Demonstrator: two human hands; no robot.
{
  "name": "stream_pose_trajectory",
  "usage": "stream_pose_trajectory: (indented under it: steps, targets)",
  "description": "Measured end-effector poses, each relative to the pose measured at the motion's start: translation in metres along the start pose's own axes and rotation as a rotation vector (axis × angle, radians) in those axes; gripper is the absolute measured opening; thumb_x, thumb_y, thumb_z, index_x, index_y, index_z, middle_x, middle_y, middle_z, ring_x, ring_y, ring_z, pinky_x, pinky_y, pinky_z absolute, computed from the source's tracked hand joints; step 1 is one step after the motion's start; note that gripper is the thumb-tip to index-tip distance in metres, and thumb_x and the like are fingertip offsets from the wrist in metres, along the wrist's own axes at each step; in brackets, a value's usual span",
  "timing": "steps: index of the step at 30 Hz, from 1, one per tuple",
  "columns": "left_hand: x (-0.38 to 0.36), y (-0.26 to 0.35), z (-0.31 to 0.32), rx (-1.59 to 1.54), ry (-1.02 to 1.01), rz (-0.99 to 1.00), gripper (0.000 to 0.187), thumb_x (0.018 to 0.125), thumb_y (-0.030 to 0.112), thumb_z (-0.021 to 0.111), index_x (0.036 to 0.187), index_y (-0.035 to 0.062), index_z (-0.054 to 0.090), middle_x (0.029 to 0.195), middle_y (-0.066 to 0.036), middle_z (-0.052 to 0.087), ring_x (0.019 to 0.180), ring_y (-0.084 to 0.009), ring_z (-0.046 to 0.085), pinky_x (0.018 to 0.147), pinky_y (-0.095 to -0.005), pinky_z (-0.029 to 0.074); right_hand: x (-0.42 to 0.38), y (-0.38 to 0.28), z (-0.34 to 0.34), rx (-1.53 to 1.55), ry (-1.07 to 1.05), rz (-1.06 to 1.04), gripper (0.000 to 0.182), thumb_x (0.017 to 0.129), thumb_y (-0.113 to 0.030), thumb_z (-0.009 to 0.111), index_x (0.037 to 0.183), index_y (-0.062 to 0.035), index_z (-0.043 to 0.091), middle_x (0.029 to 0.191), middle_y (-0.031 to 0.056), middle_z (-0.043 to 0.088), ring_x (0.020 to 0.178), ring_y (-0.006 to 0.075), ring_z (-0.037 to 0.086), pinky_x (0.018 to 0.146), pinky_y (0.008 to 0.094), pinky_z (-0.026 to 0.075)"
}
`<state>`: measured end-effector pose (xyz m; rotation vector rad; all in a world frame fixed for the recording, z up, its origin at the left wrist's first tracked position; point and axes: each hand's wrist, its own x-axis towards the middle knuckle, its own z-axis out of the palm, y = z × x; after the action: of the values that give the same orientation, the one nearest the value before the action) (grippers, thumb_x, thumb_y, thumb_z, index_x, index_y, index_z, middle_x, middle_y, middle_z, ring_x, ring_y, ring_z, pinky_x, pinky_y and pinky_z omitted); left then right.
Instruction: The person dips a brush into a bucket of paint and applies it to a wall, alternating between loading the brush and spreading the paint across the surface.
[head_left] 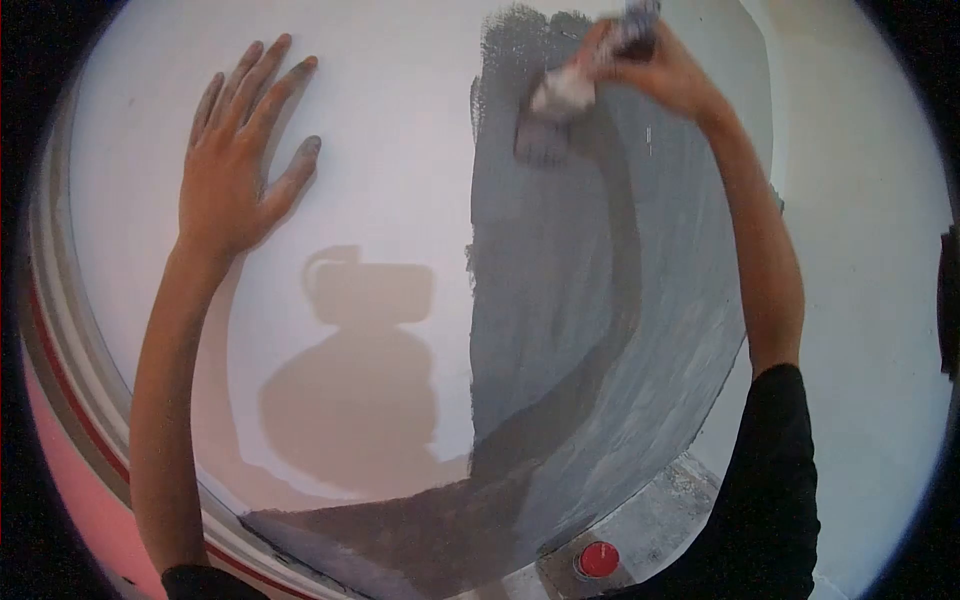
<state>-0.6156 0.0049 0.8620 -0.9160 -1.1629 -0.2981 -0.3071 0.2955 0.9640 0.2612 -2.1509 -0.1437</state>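
Observation:
Spread fingers and a flat palm mark my left hand [235,165], which rests on the white part of the wall [390,150] at the upper left, its fingertips smudged grey. At the upper right my right hand [655,70] is closed around a paintbrush [562,95], blurred by motion. The brush's bristles lie against the grey painted area [550,260], near its top left. That grey coat has a ragged left edge and also runs along the bottom of the white part.
A red-lidded container [598,560] stands on a stained ledge [665,500] at the bottom. A pale wall [860,300] rises on the right. Curved trim with a red stripe [75,400] borders the left side, beside a pink surface [75,490]. Shadows fall across the wall.

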Motion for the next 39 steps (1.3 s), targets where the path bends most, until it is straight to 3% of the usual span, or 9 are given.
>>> stream_pose_trajectory:
  steps: [6, 9, 11, 16, 23, 27, 33, 36, 39]
  targets:
    - [0.001, 0.002, -0.003, 0.005, -0.007, -0.001, 0.065, 0.086, 0.028, 0.059, 0.148, 0.0292, 0.039, 0.158, -0.001, 0.031, 0.146, -0.0247, 0.026, 0.122, -0.0499, 0.018, 0.053, -0.032, -0.04, -0.007, 0.346, 0.094, 0.021, 0.084, -0.022, 0.076, 0.093, -0.0059, 0.067, 0.089, 0.0064, 0.067, 0.083, 0.019, 0.065, 0.081, 0.0372, 0.054]
    - [0.0, 0.005, -0.004, -0.013, -0.006, -0.043, 0.064, 0.086, 0.027, 0.059, 0.147, 0.0284, 0.039, 0.158, 0.0, 0.031, 0.146, -0.0247, 0.027, 0.122, -0.0497, 0.017, 0.015, 0.003, -0.045, 0.091, 0.162, -0.136, 0.022, 0.081, -0.011, 0.079, 0.1, -0.0044, 0.069, 0.096, 0.0069, 0.071, 0.092, 0.018, 0.068, 0.086, 0.0342, 0.055]
    - [0.0, 0.007, -0.007, -0.014, -0.017, -0.06, 0.064, 0.087, 0.026, 0.059, 0.148, 0.028, 0.039, 0.159, 0.0, 0.03, 0.146, -0.0245, 0.026, 0.122, -0.0495, 0.017, -0.031, -0.013, 0.0, 0.141, -0.004, -0.028, 0.044, 0.081, -0.027, 0.081, 0.112, -0.0033, 0.061, 0.097, 0.0094, 0.068, 0.099, 0.0215, 0.067, 0.087, 0.0384, 0.055]
    - [0.004, 0.011, -0.014, -0.007, -0.057, -0.079, 0.064, 0.087, 0.025, 0.059, 0.148, 0.0265, 0.038, 0.159, -0.001, 0.029, 0.147, -0.0243, 0.025, 0.122, -0.0491, 0.018, -0.043, -0.047, 0.034, 0.154, -0.181, 0.098, 0.034, 0.079, -0.022, 0.081, 0.102, -0.0023, 0.066, 0.1, 0.0083, 0.069, 0.098, 0.0185, 0.066, 0.083, 0.0354, 0.055]
    - [0.002, 0.009, -0.014, -0.051, -0.039, -0.074, 0.063, 0.088, 0.022, 0.058, 0.148, 0.0241, 0.039, 0.159, -0.003, 0.029, 0.147, -0.0263, 0.024, 0.121, -0.0504, 0.018, 0.069, 0.016, -0.044, -0.05, -0.042, -0.256, 0.013, 0.087, -0.015, 0.072, 0.094, -0.004, 0.069, 0.099, 0.0042, 0.07, 0.097, 0.0171, 0.066, 0.087, 0.0336, 0.053]
    - [-0.008, 0.015, -0.016, -0.094, -0.023, -0.098, 0.062, 0.09, 0.021, 0.058, 0.148, 0.0229, 0.039, 0.159, -0.004, 0.029, 0.147, -0.0278, 0.024, 0.12, -0.0515, 0.018, 0.07, -0.032, -0.057, -0.084, 0.371, -0.016, 0.02, 0.085, -0.023, 0.075, 0.092, -0.006, 0.066, 0.086, 0.0048, 0.066, 0.08, 0.0174, 0.063, 0.08, 0.0354, 0.054]
    - [-0.061, 0.042, -0.028, -0.17, -0.024, -0.18, 0.06, 0.09, 0.022, 0.063, 0.146, 0.0204, 0.043, 0.157, -0.008, 0.032, 0.146, -0.0327, 0.026, 0.119, -0.053, 0.019, -0.097, -0.112, -0.047, -0.103, 0.335, 0.137, 0.023, 0.084, -0.024, 0.077, 0.1, -0.0091, 0.069, 0.096, 0.0063, 0.07, 0.089, 0.0183, 0.066, 0.087, 0.0356, 0.052]
    - [-0.126, 0.097, -0.073, -0.561, 0.044, -0.305, 0.048, 0.088, 0.015, 0.065, 0.133, 0.0047, 0.054, 0.142, -0.02, 0.048, 0.129, -0.0364, 0.049, 0.106, -0.0467, 0.039, -0.276, -0.165, 0.032, -0.174, 0.182, 0.349, 0.024, 0.084, -0.019, 0.077, 0.103, -0.0068, 0.072, 0.093, 0.0066, 0.073, 0.089, 0.0143, 0.07, 0.081, 0.0333, 0.056]
    - [-0.243, 0.22, -0.134, -0.835, -0.033, -0.785, 0.038, 0.095, 0.022, 0.061, 0.124, -0.0036, 0.058, 0.127, -0.02, 0.058, 0.12, -0.0338, 0.055, 0.1, -0.0465, 0.044, -0.479, -0.242, 0.119, 0.436, 0.315, 1.242, 0.019, 0.087, -0.012, 0.071, 0.102, 0.0001, 0.069, 0.095, 0.0108, 0.071, 0.087, 0.0202, 0.07, 0.079, 0.0321, 0.057]
